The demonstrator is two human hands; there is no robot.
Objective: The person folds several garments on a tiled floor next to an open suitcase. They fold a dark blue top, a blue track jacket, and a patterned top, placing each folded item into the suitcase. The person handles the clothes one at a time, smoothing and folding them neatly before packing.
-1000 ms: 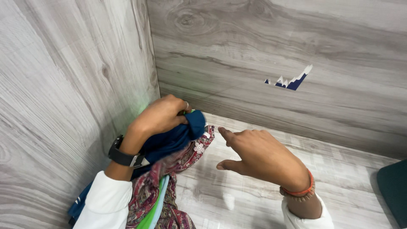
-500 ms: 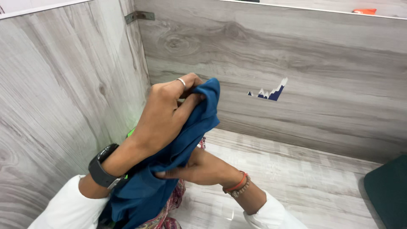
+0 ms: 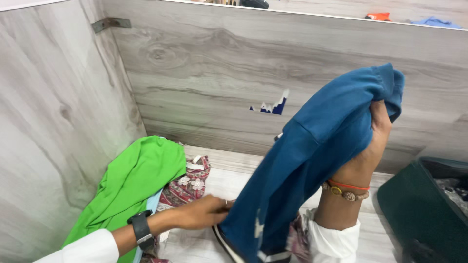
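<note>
**Blue garment held up between two hands**

Nearest to me, my left hand (image 3: 204,213) reaches across low over the wooden surface (image 3: 229,178), fingers pinched shut on the lower edge of the blue garment (image 3: 312,160). A dark watch (image 3: 142,228) sits on that wrist, below a white sleeve (image 3: 83,248).

The garment is a plain deep-blue knit, with a seam showing across its upper part and light stripes along the hem at the bottom. Its long axis runs diagonally, from the hem at lower left, just above the surface, up to the bunched top at upper right. It hangs off the surface, stretched between my hands.

My right hand (image 3: 375,131) is raised, closed around the top of the cloth, which drapes over the fingers and hides most of them. Orange and beaded bracelets (image 3: 343,190) circle that wrist.

Further left, a bright green garment (image 3: 131,185) lies heaped in the corner, touching a red patterned cloth (image 3: 187,185) beside it. At far right I see the edge of a dark green bin (image 3: 414,204). Behind everything stand the grey wood-grain walls (image 3: 204,73), one bearing a small blue and white sticker (image 3: 270,106).
</note>
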